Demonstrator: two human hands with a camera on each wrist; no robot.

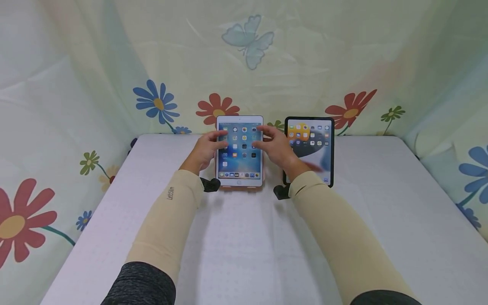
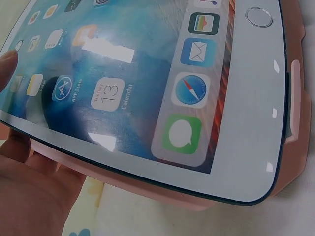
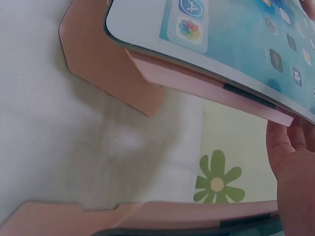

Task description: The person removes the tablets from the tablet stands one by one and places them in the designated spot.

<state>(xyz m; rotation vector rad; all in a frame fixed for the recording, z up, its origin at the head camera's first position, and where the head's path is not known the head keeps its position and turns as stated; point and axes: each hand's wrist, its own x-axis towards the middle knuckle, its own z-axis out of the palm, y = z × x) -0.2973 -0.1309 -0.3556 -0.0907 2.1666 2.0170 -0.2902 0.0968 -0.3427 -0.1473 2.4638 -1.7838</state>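
Note:
A white tablet (image 1: 239,159) with a lit home screen leans upright on a pink stand (image 3: 108,69) near the table's back edge. My left hand (image 1: 204,149) grips the tablet's left edge, thumb over the front and the other fingers behind. At the opposite edge my right hand (image 1: 281,149) holds it the same way. Seen from the left wrist, the stand's small lip (image 2: 295,103) lies along the tablet's bottom edge, by the home button. Most fingertips are hidden behind the tablet.
A second, black-framed tablet (image 1: 327,159) stands to the right, partly behind my right forearm; its pink stand (image 3: 54,219) shows in the right wrist view. White cloth covers the table (image 1: 236,254). A flowered curtain (image 1: 305,63) hangs behind and at both sides.

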